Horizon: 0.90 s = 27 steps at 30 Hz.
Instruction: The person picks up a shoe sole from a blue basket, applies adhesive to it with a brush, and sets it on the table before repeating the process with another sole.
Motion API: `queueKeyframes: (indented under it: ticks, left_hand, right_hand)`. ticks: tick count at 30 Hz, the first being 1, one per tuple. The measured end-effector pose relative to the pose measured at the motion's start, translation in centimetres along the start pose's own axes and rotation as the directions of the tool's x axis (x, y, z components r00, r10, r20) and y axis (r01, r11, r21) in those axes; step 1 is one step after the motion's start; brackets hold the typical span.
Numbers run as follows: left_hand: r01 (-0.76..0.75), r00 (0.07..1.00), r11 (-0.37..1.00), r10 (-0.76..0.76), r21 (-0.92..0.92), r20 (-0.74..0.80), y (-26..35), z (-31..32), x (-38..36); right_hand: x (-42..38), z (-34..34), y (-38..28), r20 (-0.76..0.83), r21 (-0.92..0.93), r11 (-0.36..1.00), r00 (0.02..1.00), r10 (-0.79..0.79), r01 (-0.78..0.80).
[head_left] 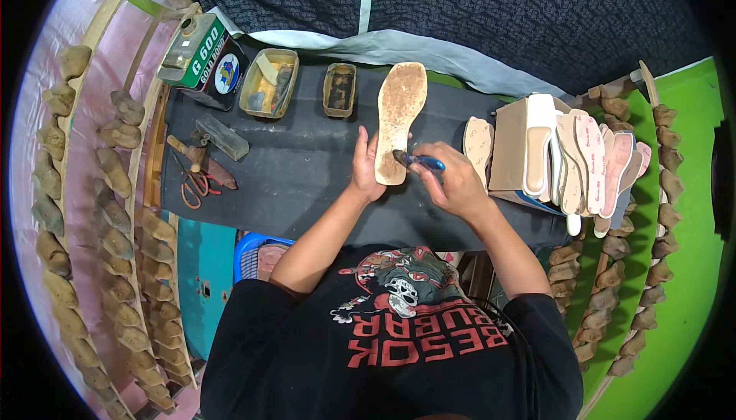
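A tan insole (pixel 399 106) with brown, speckled patches stands out over the dark table, its wide end away from me. My left hand (pixel 366 165) holds it from the left side near its narrow end, thumb along the edge and the other fingers hidden beneath. In my right hand (pixel 452 178) is a blue-handled brush (pixel 426 162), gripped between thumb and fingers. The brush's dark tip touches the insole's surface near the narrow end.
Two glue-stained tubs (pixel 288 109) (pixel 339 90) and a G 600 can (pixel 201 60) sit at the back left. Scissors (pixel 195 185), a hammer (pixel 197 158) and a grey block (pixel 223 138) lie left. Right, insoles (pixel 570 158) fill a box (pixel 509 148). Racks of shoe lasts (pixel 115 173) flank the table (pixel 307 184).
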<state>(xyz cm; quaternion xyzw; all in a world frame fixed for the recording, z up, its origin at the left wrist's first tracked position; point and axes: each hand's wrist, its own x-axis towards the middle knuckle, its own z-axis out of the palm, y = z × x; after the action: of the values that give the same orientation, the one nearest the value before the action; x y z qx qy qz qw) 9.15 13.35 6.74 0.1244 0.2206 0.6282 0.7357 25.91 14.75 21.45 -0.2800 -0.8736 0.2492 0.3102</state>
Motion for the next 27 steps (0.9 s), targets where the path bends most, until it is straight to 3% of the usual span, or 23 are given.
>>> queueKeyframes:
  ticks: [2,5,9,12,15,21,22,27]
  left_hand:
    - [0.009,1.0,1.0,-0.009,0.013,-0.016,0.0,0.1,0.0]
    - [0.049,0.992,0.998,-0.045,-0.031,0.118,0.2,-1.1,0.2]
    - [0.001,0.998,1.0,-0.001,-0.004,-0.062,0.1,0.9,0.1]
    - [-0.034,0.999,0.999,0.034,0.011,-0.038,0.1,1.0,0.1]
    - [-0.015,1.0,1.0,0.015,0.018,-0.027,0.3,1.1,0.1]
    - [0.013,1.0,0.999,-0.012,0.034,-0.024,-0.6,2.0,-0.3]
    - [0.042,0.998,0.999,-0.043,0.021,0.052,-0.8,1.3,-0.5]
    - [0.045,0.999,0.999,-0.045,0.023,0.006,-1.6,1.9,-1.1]
  right_hand:
    - [-0.4,0.0,-0.5,0.029,0.003,1.0,1.0,-0.008,0.007]
    - [-1.0,0.1,-1.0,0.041,0.025,0.999,0.998,-0.038,0.037]
    - [-0.7,0.2,0.3,-0.089,0.027,0.999,0.996,-0.021,0.023]
    - [-0.6,-0.4,0.3,-0.073,0.0,1.0,0.997,0.008,-0.008]
    - [-1.4,-0.6,-0.7,0.042,-0.008,1.0,0.999,-0.022,0.023]
    - [-0.8,-0.9,1.1,-0.125,-0.034,0.999,0.992,-0.029,0.025]
    - [-0.5,-1.1,1.3,-0.147,-0.041,0.999,0.989,-0.019,0.013]
    - [-0.4,-1.6,1.2,-0.107,-0.041,0.999,0.994,-0.016,0.011]
